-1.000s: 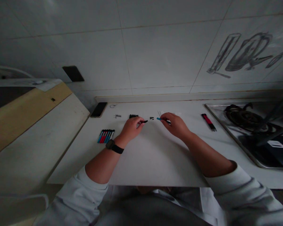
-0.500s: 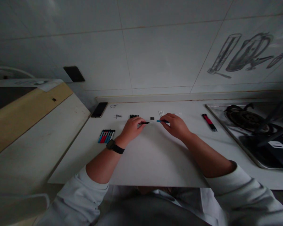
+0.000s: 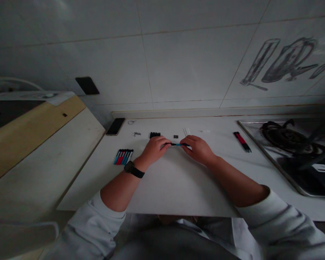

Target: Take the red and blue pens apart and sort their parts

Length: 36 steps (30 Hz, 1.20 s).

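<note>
Pinched in my left hand [image 3: 155, 148] is a slim black pen part [image 3: 173, 144] that points right. My right hand [image 3: 199, 148] grips a blue pen barrel [image 3: 178, 144], whose left end meets the black part's tip. Fingers cover the outer ends of both pieces. Just behind the left hand lies a row of black pen pieces [image 3: 155, 134]. Small dark pieces [image 3: 176, 137] sit behind the join. Thin white sticks [image 3: 186, 130] lie behind the right hand, with small pale pieces [image 3: 206, 131] to their right.
Left of the hands, several blue, red and white pens [image 3: 124, 157] lie side by side. Small metallic bits [image 3: 137, 134], a ring [image 3: 131, 122] and a phone [image 3: 115, 126] are at the back left. Red-and-black pens [image 3: 242, 142] lie by the gas stove [image 3: 281, 135].
My hands have come closer together. The gap between the black part and the blue barrel has closed, and their ends now meet.
</note>
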Each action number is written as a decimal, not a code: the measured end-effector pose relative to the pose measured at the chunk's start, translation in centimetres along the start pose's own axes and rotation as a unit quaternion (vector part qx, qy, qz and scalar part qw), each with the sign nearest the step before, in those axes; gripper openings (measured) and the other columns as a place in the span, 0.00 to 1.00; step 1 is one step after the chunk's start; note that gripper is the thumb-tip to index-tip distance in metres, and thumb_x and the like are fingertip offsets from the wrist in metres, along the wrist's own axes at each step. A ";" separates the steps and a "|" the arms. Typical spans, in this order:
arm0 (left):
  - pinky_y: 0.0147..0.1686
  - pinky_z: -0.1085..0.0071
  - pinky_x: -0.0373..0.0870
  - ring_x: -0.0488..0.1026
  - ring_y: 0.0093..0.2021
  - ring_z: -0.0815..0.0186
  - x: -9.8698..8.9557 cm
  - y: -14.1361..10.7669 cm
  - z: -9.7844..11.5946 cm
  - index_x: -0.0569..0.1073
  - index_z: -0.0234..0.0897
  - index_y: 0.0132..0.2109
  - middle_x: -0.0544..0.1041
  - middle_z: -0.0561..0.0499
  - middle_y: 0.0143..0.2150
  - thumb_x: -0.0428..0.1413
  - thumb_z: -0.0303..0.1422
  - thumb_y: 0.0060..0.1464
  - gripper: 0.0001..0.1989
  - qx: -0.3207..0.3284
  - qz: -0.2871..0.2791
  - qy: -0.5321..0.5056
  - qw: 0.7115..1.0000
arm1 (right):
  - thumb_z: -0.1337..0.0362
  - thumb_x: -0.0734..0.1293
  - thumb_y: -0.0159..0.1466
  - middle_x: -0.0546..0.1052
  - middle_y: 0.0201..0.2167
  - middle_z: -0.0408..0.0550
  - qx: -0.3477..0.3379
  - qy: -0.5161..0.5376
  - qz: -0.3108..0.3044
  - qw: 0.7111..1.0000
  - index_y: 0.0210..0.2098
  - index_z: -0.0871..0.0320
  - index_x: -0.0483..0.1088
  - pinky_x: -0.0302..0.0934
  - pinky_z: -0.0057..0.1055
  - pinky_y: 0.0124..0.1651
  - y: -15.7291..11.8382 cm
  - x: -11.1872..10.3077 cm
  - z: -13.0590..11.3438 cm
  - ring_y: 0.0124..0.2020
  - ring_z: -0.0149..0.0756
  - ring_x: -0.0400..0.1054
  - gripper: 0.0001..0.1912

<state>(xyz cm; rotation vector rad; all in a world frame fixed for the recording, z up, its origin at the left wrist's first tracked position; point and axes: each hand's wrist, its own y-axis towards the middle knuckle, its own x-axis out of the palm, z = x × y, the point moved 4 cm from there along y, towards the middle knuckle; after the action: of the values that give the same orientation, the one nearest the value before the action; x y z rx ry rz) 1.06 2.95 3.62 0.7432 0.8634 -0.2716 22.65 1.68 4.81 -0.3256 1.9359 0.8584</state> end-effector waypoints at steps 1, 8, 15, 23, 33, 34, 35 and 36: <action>0.50 0.61 0.74 0.78 0.46 0.61 0.0 0.0 -0.1 0.80 0.39 0.48 0.82 0.47 0.44 0.58 0.33 0.68 0.07 0.000 -0.001 0.001 1.000 | 0.63 0.64 0.73 0.80 0.42 0.54 -0.001 0.000 0.001 1.000 0.46 0.57 0.77 0.64 0.37 0.48 0.0 0.1 0.0 0.43 0.43 0.73 0.10; 0.49 0.61 0.73 0.78 0.46 0.60 0.1 -0.1 -0.1 0.81 0.38 0.45 0.83 0.47 0.43 0.55 0.33 0.69 0.09 -0.007 -0.014 0.004 1.000 | 0.62 0.64 0.73 0.80 0.42 0.54 -0.009 0.019 0.010 1.000 0.46 0.56 0.77 0.64 0.36 0.48 0.0 0.2 -0.1 0.43 0.43 0.73 0.10; 0.45 0.64 0.74 0.79 0.42 0.61 0.5 -0.1 -0.3 0.81 0.38 0.42 0.83 0.48 0.40 0.55 0.32 0.69 0.10 -0.054 -0.031 -0.040 0.997 | 0.63 0.64 0.73 0.80 0.43 0.55 -0.016 0.025 0.016 0.999 0.45 0.56 0.78 0.64 0.37 0.49 -0.1 0.5 -0.1 0.44 0.43 0.73 0.10; 0.48 0.64 0.74 0.78 0.45 0.62 0.6 -0.1 -0.3 0.80 0.38 0.43 0.82 0.48 0.42 0.57 0.31 0.67 0.07 -0.059 -0.023 -0.072 0.995 | 0.63 0.64 0.73 0.81 0.42 0.54 -0.017 0.021 0.009 1.000 0.47 0.56 0.78 0.64 0.38 0.49 -0.2 1.0 -0.1 0.43 0.43 0.74 0.11; 0.47 0.65 0.75 0.77 0.43 0.64 0.1 -0.4 -0.8 0.76 0.38 0.51 0.79 0.48 0.45 0.64 0.32 0.61 0.12 -0.059 0.018 -0.113 0.992 | 0.61 0.62 0.74 0.83 0.43 0.54 -0.004 0.020 0.019 1.000 0.47 0.56 0.78 0.63 0.39 0.50 -0.1 0.6 0.1 0.44 0.44 0.75 0.13; 0.47 0.65 0.75 0.77 0.43 0.64 0.1 -0.4 -0.9 0.76 0.38 0.51 0.79 0.48 0.44 0.63 0.32 0.62 0.12 -0.063 0.018 -0.113 0.991 | 0.61 0.62 0.74 0.83 0.43 0.54 -0.005 0.022 0.020 1.000 0.47 0.56 0.78 0.63 0.40 0.50 -0.1 0.6 0.1 0.44 0.45 0.75 0.13; 0.47 0.65 0.75 0.77 0.43 0.64 0.1 -0.4 -1.0 0.76 0.38 0.51 0.79 0.48 0.44 0.63 0.32 0.63 0.11 -0.066 0.015 -0.113 0.991 | 0.61 0.62 0.74 0.83 0.43 0.54 -0.006 0.024 0.021 0.999 0.47 0.56 0.78 0.63 0.40 0.51 -0.1 0.6 0.1 0.44 0.45 0.75 0.12; 0.47 0.65 0.75 0.77 0.43 0.64 0.1 -0.5 -1.1 0.76 0.38 0.51 0.79 0.48 0.44 0.63 0.32 0.63 0.11 -0.068 0.013 -0.111 0.991 | 0.61 0.63 0.74 0.83 0.43 0.54 -0.007 0.025 0.021 0.999 0.47 0.55 0.78 0.64 0.40 0.51 -0.1 0.6 0.0 0.44 0.45 0.75 0.12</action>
<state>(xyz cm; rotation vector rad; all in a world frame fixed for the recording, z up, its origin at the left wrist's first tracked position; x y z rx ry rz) 0.28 3.35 2.88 0.5852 0.6526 -0.2638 22.45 1.70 4.25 -0.3185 1.9900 0.8999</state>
